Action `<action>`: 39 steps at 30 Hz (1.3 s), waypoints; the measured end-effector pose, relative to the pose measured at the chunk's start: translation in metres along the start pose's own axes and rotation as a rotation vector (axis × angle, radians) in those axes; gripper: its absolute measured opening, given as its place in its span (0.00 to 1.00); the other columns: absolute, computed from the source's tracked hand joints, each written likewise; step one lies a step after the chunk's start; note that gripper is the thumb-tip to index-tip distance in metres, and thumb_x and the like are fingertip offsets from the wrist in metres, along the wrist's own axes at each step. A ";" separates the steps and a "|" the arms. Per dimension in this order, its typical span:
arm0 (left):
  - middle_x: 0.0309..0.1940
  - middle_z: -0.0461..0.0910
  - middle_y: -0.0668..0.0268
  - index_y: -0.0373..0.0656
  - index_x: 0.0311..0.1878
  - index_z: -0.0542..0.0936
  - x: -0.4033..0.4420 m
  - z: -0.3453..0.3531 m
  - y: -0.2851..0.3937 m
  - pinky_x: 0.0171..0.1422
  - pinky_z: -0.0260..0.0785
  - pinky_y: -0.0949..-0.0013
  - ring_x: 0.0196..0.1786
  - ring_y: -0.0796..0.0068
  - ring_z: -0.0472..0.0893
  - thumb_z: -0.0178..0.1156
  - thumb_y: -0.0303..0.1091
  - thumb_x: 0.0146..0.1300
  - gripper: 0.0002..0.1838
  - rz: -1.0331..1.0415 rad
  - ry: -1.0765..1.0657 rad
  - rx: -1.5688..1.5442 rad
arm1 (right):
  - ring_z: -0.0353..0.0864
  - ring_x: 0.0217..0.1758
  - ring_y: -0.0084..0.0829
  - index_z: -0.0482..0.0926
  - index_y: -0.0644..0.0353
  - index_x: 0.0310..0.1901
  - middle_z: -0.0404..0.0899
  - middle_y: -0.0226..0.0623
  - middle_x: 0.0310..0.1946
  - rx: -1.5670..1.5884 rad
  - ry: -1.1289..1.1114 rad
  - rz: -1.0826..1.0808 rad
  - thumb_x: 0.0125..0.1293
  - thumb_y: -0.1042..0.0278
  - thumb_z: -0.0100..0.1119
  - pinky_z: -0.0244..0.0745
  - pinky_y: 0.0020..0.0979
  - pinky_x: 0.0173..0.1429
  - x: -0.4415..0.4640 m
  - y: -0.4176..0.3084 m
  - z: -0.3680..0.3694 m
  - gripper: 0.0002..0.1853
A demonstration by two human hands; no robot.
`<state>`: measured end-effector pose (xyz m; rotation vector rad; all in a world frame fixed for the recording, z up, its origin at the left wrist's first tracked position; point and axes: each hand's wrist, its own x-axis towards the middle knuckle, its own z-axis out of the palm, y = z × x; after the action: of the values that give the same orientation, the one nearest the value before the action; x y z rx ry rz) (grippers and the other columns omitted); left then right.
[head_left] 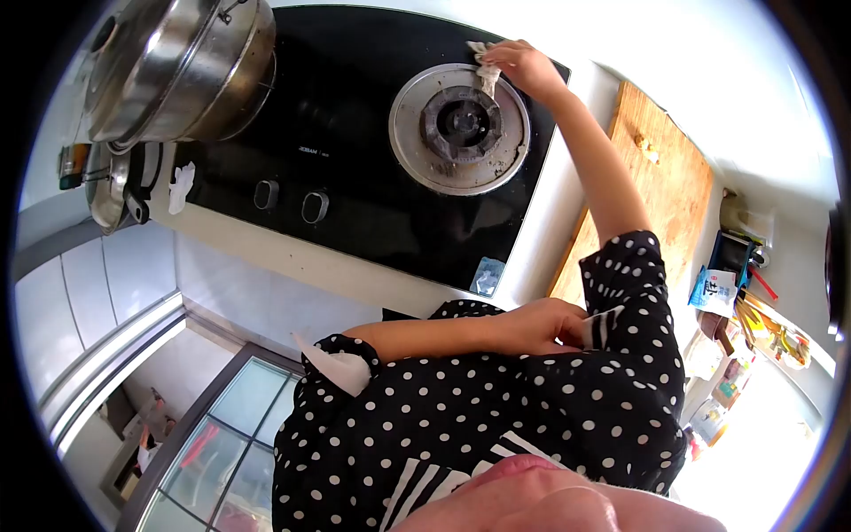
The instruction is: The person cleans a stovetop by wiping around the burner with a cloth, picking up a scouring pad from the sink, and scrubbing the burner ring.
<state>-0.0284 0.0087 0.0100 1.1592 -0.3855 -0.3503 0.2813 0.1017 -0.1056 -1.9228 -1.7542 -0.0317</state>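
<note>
At the far right corner of the black gas stove (pixel 355 191), my right hand (pixel 525 69) pinches a crumpled, soiled tissue (pixel 488 78). Part of it lies on the rim of the round metal burner plate (pixel 409 146), and part on the glass behind. The dark burner head (pixel 434 124) sits in the middle of that plate. My left hand (pixel 542 326) is bent across my body, fingers curled around the striped edge of my polka-dot shirt (pixel 604 329) by the right arm. Some of its fingertips are hidden.
A large steel steamer pot (pixel 182 75) stands on the stove's left side, beside a pan (pixel 111 191). A white tissue (pixel 181 187) lies at the left edge near two knobs (pixel 315 207). A wooden board (pixel 656 177) lies on the right, with packets (pixel 714 288) beyond it.
</note>
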 end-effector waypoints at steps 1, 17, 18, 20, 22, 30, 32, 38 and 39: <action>0.35 0.75 0.62 0.37 0.35 0.79 0.000 0.000 -0.002 0.38 0.72 0.72 0.38 0.68 0.78 0.61 0.29 0.56 0.06 0.017 0.017 -0.044 | 0.74 0.50 0.35 0.82 0.53 0.41 0.77 0.32 0.47 -0.129 -0.057 0.001 0.55 0.74 0.55 0.72 0.33 0.55 0.002 -0.001 0.012 0.12; 0.36 0.78 0.59 0.36 0.38 0.80 -0.007 0.000 0.003 0.43 0.70 0.70 0.40 0.64 0.79 0.60 0.31 0.56 0.09 -0.025 -0.145 0.131 | 0.72 0.50 0.40 0.80 0.54 0.45 0.71 0.37 0.50 -0.094 0.099 0.298 0.57 0.76 0.54 0.72 0.34 0.54 -0.056 -0.024 0.013 0.14; 0.35 0.77 0.60 0.36 0.36 0.80 -0.008 0.002 0.000 0.42 0.70 0.69 0.37 0.64 0.79 0.60 0.30 0.55 0.08 -0.035 -0.134 0.056 | 0.72 0.47 0.41 0.80 0.55 0.45 0.72 0.38 0.47 -0.150 0.128 0.276 0.57 0.75 0.54 0.72 0.34 0.53 -0.061 -0.027 0.015 0.13; 0.34 0.77 0.61 0.36 0.35 0.80 -0.009 0.006 0.004 0.41 0.70 0.68 0.36 0.63 0.78 0.60 0.30 0.55 0.08 0.039 -0.171 0.139 | 0.72 0.47 0.41 0.81 0.55 0.44 0.73 0.37 0.46 -0.169 0.097 0.359 0.57 0.76 0.53 0.72 0.34 0.53 -0.089 -0.043 0.014 0.13; 0.31 0.76 0.62 0.37 0.35 0.80 -0.007 0.011 0.005 0.38 0.69 0.67 0.34 0.63 0.78 0.60 0.31 0.54 0.08 0.072 -0.230 0.241 | 0.73 0.46 0.41 0.81 0.55 0.43 0.74 0.37 0.44 -0.150 0.048 0.403 0.57 0.76 0.54 0.72 0.35 0.52 -0.121 -0.067 0.000 0.13; 0.32 0.76 0.62 0.40 0.38 0.80 0.000 0.020 0.001 0.40 0.69 0.65 0.35 0.62 0.78 0.59 0.33 0.54 0.10 0.097 -0.279 0.284 | 0.75 0.35 0.24 0.66 0.69 0.55 0.77 0.39 0.36 1.077 0.083 0.941 0.61 0.74 0.54 0.71 0.24 0.42 -0.115 -0.077 -0.057 0.20; 0.33 0.76 0.61 0.42 0.38 0.81 0.001 0.021 -0.004 0.41 0.69 0.65 0.36 0.62 0.78 0.59 0.33 0.54 0.10 0.086 -0.271 0.276 | 0.74 0.39 0.25 0.72 0.68 0.50 0.77 0.39 0.38 1.008 0.005 1.047 0.61 0.71 0.56 0.70 0.26 0.44 -0.107 -0.065 -0.052 0.17; 0.33 0.77 0.62 0.43 0.38 0.82 0.004 0.018 -0.003 0.40 0.68 0.64 0.36 0.61 0.78 0.59 0.33 0.53 0.09 0.053 -0.297 0.316 | 0.69 0.47 0.40 0.81 0.54 0.42 0.72 0.32 0.44 -0.319 0.126 0.517 0.51 0.75 0.58 0.73 0.36 0.48 -0.109 -0.077 -0.023 0.14; 0.32 0.77 0.61 0.43 0.36 0.82 0.003 0.020 -0.003 0.41 0.68 0.63 0.36 0.60 0.77 0.59 0.34 0.52 0.09 0.061 -0.281 0.288 | 0.69 0.48 0.41 0.80 0.56 0.41 0.72 0.33 0.45 -0.378 0.011 0.523 0.52 0.76 0.58 0.72 0.36 0.50 -0.114 -0.082 -0.018 0.13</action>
<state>-0.0350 -0.0100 0.0141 1.3799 -0.7344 -0.4153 0.1928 -0.0091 -0.1017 -2.5954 -1.2509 -0.1954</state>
